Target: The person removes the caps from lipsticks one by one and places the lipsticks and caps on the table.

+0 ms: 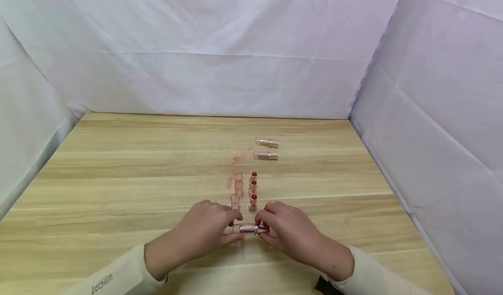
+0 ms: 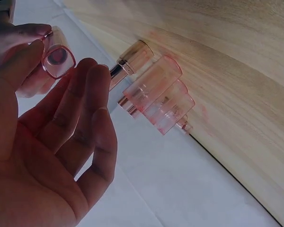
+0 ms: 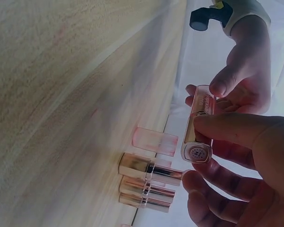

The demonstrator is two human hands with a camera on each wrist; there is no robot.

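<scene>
Both hands hold one capped lipstick (image 1: 251,228) level, just above the wooden table (image 1: 118,177) near its front edge. My left hand (image 1: 232,230) pinches the clear cap end (image 2: 58,61) between thumb and fingers. My right hand (image 1: 262,228) grips the rose-gold base end (image 3: 196,152), its thumb (image 3: 227,130) lying over the tube. Just behind the hands stand three uncapped red lipsticks (image 1: 253,186) in a row, with three clear pink caps (image 1: 238,186) upright to their left. In the right wrist view the standing lipsticks (image 3: 149,171) and a clear cap (image 3: 154,141) are close by.
Two more capped lipsticks (image 1: 267,142) (image 1: 268,155) lie on their sides farther back. A faint red smudge (image 1: 237,159) marks the wood beside them. White cloth walls (image 1: 432,111) close in the table at the back and both sides.
</scene>
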